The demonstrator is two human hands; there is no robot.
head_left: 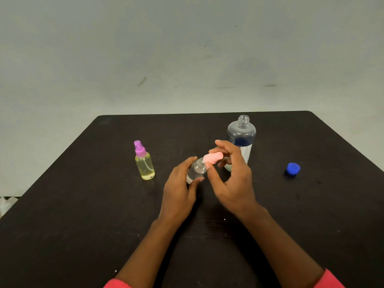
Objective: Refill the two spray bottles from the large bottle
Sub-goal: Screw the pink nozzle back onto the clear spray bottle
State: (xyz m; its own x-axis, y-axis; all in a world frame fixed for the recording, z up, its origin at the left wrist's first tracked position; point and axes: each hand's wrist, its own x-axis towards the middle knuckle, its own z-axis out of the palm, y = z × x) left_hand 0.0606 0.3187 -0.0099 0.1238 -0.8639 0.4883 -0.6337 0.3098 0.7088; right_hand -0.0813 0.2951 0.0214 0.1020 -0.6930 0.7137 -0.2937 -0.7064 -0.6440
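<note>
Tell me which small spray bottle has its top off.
The clear bottle gripped by the left hand: its neck is bare, the right hand pinching its pink top. The yellow bottle stands capped.

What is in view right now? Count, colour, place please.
table: one, black, lower view
wall: one, grey, behind table
large bottle: one, clear with dark blue band, uncapped, right of centre
blue cap: one, blue, table right
yellow spray bottle: one, purple sprayer on, left
clear spray bottle: one, clear, neck open, centre
pink sprayer top: one, pink, at that neck
sleeves: two, red, bottom edge
left hand: one, grips clear spray bottle
right hand: one, pinches pink sprayer top
</note>
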